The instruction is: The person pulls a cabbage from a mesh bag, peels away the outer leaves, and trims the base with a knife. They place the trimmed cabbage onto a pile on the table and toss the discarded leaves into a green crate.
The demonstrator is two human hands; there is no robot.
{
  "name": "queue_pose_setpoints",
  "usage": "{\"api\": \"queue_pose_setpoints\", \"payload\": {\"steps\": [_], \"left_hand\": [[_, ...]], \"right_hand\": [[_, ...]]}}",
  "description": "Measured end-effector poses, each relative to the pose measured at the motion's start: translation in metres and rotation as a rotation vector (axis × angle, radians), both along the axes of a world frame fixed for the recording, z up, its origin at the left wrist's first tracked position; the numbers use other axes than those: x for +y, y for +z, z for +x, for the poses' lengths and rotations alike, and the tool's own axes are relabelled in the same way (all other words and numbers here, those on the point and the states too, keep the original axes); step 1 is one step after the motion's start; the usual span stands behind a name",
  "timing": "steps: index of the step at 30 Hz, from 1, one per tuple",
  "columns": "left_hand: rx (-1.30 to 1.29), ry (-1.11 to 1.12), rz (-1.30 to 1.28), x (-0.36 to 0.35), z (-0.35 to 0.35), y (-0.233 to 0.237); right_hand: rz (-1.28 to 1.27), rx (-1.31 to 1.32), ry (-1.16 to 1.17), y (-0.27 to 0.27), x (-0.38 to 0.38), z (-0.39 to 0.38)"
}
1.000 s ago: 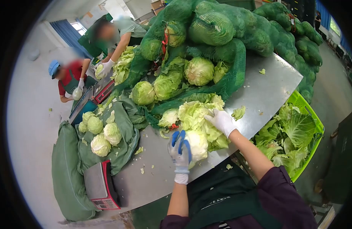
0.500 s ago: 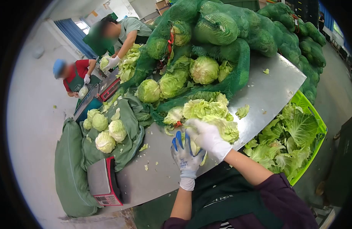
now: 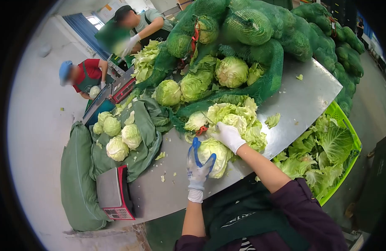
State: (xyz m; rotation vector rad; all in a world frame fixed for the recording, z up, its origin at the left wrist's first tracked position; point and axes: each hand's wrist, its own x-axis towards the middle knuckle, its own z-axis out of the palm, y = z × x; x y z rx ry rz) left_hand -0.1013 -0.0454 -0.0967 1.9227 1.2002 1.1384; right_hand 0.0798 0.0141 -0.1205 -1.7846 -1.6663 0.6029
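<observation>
My left hand [image 3: 197, 165], in a white glove with blue fingertips, grips the left side of a pale green cabbage [image 3: 217, 158] on the metal table. My right hand [image 3: 230, 137], in a white glove, is closed just above that cabbage. From its fingers a thin knife [image 3: 210, 121] points up and to the left; its handle is hidden in the glove. Beyond the hands lie a heap of loose cabbage leaves [image 3: 237, 115], a smaller cabbage piece [image 3: 196, 121] and a red tie [image 3: 201, 131].
An opened green net sack [image 3: 266, 81] holds cabbages across the table [image 3: 304, 90], with full sacks behind. A green crate [image 3: 348, 121] of leaves stands at right. At left are a scale [image 3: 110, 188] and several cabbages on green cloth [image 3: 149, 113]. Two people work at far left.
The right hand has lifted off the cabbage, and the knife now shows. My left hand has shifted to the cabbage's left side, leaving more of it visible. The camera view has shifted slightly.
</observation>
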Motion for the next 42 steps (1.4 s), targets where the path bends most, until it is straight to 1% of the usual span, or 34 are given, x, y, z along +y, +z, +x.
{"api": "queue_pose_setpoints", "payload": {"steps": [1, 2, 4, 5, 6, 8, 9, 10, 12, 13, 14, 16, 17, 18, 20, 21, 22, 24, 25, 26, 28, 29, 31, 32, 33, 34, 35, 36, 38, 39, 40, 42], "left_hand": [[0.161, -0.026, 0.105, -0.007, -0.005, 0.008], [0.163, -0.026, 0.106, -0.009, -0.012, 0.006], [0.065, -0.005, -0.014, -0.019, -0.031, 0.001], [-0.094, 0.068, -0.092, -0.028, -0.035, 0.000], [-0.092, 0.075, -0.089, -0.036, -0.038, 0.001], [-0.503, 0.122, -0.293, -0.048, -0.042, 0.002], [-0.300, 0.110, -0.161, -0.044, -0.045, -0.012], [-0.303, 0.122, -0.163, -0.046, -0.042, -0.014], [0.097, 0.177, 0.073, -0.047, -0.028, -0.015], [0.237, 0.181, 0.161, -0.047, -0.020, -0.010], [0.236, 0.178, 0.162, -0.045, -0.020, -0.009], [0.311, 0.102, 0.221, -0.040, -0.021, -0.006], [0.324, 0.043, 0.225, -0.033, -0.029, -0.007], [0.324, 0.043, 0.224, -0.025, -0.036, -0.009], [-0.030, -0.098, 0.006, -0.009, -0.045, -0.012], [-0.091, -0.093, -0.072, -0.004, -0.046, -0.010], [-0.091, -0.090, -0.069, 0.002, -0.048, -0.012], [-0.217, -0.134, -0.216, 0.010, -0.053, -0.017], [-0.350, -0.126, -0.283, 0.008, -0.054, -0.018], [-0.349, -0.124, -0.283, 0.007, -0.055, -0.018], [-0.242, -0.114, -0.240, 0.008, -0.052, -0.014], [-0.244, -0.116, -0.238, 0.005, -0.052, -0.012], [0.122, -0.063, 0.044, -0.003, -0.045, 0.015], [0.123, -0.072, 0.041, -0.012, -0.035, 0.031], [0.484, -0.006, 0.071, -0.028, -0.015, 0.056], [0.841, 0.066, 0.098, -0.040, 0.000, 0.066], [0.973, 0.075, 0.104, -0.043, 0.006, 0.054], [0.970, 0.081, 0.104, -0.040, -0.001, 0.043], [0.888, 0.014, 0.230, -0.025, -0.022, 0.023], [0.726, 0.007, 0.306, -0.023, -0.033, 0.019], [0.733, 0.010, 0.302, -0.026, -0.047, 0.011], [0.212, 0.096, 0.105, -0.028, -0.072, -0.009]], "right_hand": [[0.036, -0.030, 0.033, -0.006, -0.003, 0.002], [0.038, -0.028, 0.033, -0.013, -0.005, -0.001], [0.122, -0.132, 0.056, -0.021, -0.009, -0.008], [0.073, -0.130, 0.087, -0.021, -0.009, -0.005], [0.076, -0.128, 0.093, -0.017, -0.009, -0.001], [-0.019, 0.013, 0.117, -0.002, -0.012, 0.002], [-0.081, 0.061, 0.103, 0.018, -0.018, -0.001], [-0.085, 0.059, 0.114, 0.034, -0.025, -0.009], [-0.014, 0.143, 0.178, 0.055, -0.035, -0.026], [-0.097, 0.124, 0.215, 0.060, -0.032, -0.031], [-0.096, 0.124, 0.212, 0.057, -0.024, -0.028], [-0.255, 0.024, 0.370, 0.035, 0.001, -0.027], [-0.177, 0.087, 0.384, 0.015, 0.009, -0.025], [-0.178, 0.087, 0.384, 0.003, 0.016, -0.027], [-0.211, -0.001, 0.301, -0.009, 0.027, -0.031], [-0.218, 0.082, 0.243, -0.010, 0.022, -0.028], [-0.215, 0.081, 0.246, -0.009, 0.023, -0.027], [-0.232, 0.108, 0.216, -0.011, 0.022, -0.027], [-0.231, 0.101, 0.211, -0.013, 0.021, -0.027], [-0.231, 0.102, 0.212, -0.014, 0.020, -0.029], [-0.140, -0.005, 0.178, -0.022, 0.022, -0.031], [-0.139, -0.007, 0.176, -0.027, 0.020, -0.033], [-0.092, -0.043, 0.180, -0.029, 0.022, -0.032], [-0.095, -0.041, 0.171, -0.027, 0.022, -0.031], [-0.146, -0.102, 0.198, -0.015, 0.019, -0.033], [-0.197, -0.167, 0.232, -0.008, 0.018, -0.033], [-0.246, -0.096, 0.199, -0.009, 0.021, -0.031], [-0.243, -0.100, 0.203, -0.016, 0.022, -0.031], [-0.209, -0.142, 0.193, -0.028, 0.027, -0.028], [-0.231, -0.190, 0.188, -0.031, 0.024, -0.030], [-0.233, -0.185, 0.194, -0.034, 0.020, -0.033], [-0.166, -0.217, 0.134, -0.037, 0.016, -0.035]]}}
